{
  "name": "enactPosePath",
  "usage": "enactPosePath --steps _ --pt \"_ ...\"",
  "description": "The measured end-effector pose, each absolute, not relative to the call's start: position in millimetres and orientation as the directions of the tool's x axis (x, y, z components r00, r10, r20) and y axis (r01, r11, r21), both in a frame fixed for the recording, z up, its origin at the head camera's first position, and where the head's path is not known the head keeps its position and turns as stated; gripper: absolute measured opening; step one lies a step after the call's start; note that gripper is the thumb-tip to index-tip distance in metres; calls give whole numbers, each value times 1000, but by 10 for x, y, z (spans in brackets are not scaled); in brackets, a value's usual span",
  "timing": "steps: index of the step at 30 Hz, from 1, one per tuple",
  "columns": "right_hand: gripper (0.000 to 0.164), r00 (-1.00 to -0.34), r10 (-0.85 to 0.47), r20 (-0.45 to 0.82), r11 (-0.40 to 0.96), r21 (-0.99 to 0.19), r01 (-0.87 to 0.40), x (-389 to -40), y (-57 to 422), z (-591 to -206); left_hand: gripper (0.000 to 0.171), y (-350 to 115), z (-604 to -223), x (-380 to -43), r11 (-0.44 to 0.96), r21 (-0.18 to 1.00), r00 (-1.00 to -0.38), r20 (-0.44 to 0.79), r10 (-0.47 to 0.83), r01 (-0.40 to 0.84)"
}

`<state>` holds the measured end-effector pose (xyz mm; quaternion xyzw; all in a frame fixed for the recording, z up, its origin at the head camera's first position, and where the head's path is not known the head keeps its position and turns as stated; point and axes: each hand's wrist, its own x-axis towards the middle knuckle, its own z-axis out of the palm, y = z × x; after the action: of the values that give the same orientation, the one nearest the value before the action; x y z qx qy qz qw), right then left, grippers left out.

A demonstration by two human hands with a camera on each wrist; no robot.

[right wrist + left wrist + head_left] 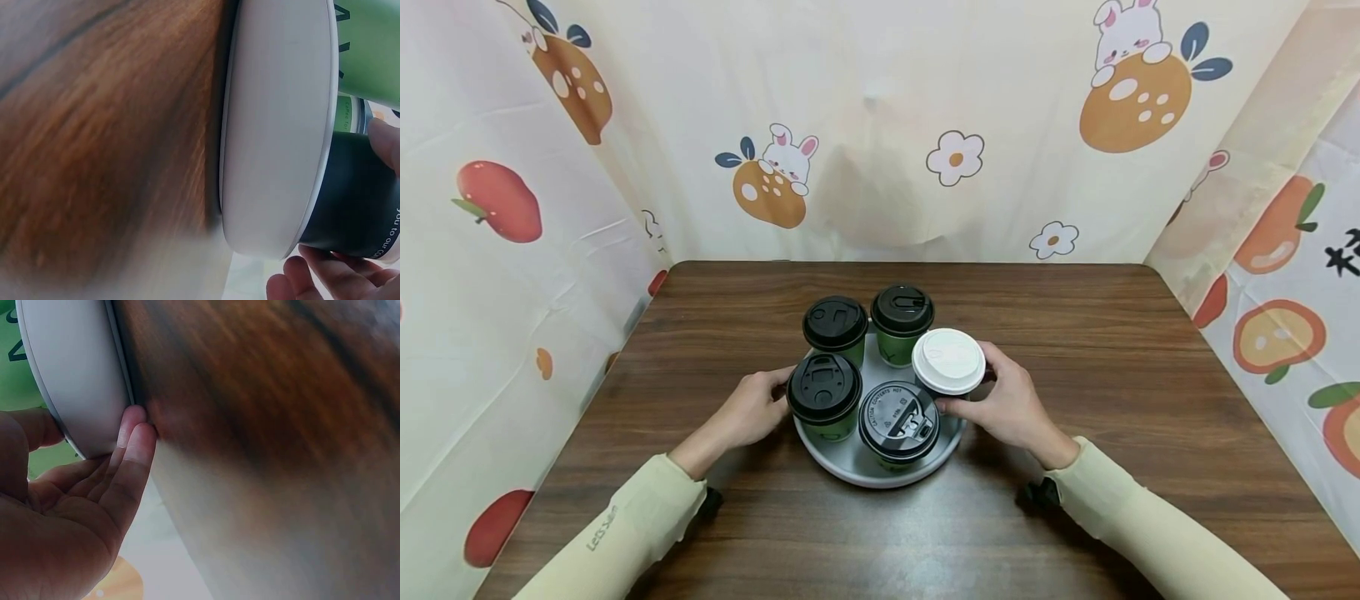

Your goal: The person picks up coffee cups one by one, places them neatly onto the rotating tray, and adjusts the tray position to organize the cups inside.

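On the table stands a round pale grey tray (842, 471) carrying several takeaway coffee cups. My left hand (756, 406) grips the tray's left edge; in the left wrist view the thumb is at the upper rim and the fingertips (139, 440) reach the bottom of the side wall. At the right, my right hand (1009, 398) holds a dark cup with a white lid (949, 361), thumb on the near side and fingers round the back. The right wrist view shows that dark cup (356, 194) upright at the tray's rim. Beside the left hand is a black-lidded green cup (824, 389).
Two more black-lidded green cups, one at the back left (835, 322) and one at the back right (902, 310), share the tray with a front cup under a printed lid (898, 421). A wooden table (1075, 333) lies beneath; patterned curtains (880, 125) enclose its back and sides.
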<state>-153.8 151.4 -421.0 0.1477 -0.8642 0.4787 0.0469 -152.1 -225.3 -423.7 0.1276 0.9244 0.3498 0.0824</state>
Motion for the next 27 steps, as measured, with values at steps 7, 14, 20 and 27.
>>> enactPosePath --steps 7,14,20,27 --pt "88 -951 -227 208 518 -801 -299 -1537 1539 -4191 46 -2257 -4240 -1527 732 657 -955 -64 290 178" --pt "96 -937 -274 217 558 -758 -339 -1524 1618 -4202 46 -2261 -4229 -1519 730 661 -953 -72 294 175" --pt "97 -919 -323 229 592 -708 -384 -1509 1716 -4222 45 -2286 -4227 -1519 726 666 -952 -77 296 172" --pt "97 -921 -344 182 653 -658 -374 -1505 1870 -4194 48 -2364 -4219 -1500 726 669 -958 -71 276 159"
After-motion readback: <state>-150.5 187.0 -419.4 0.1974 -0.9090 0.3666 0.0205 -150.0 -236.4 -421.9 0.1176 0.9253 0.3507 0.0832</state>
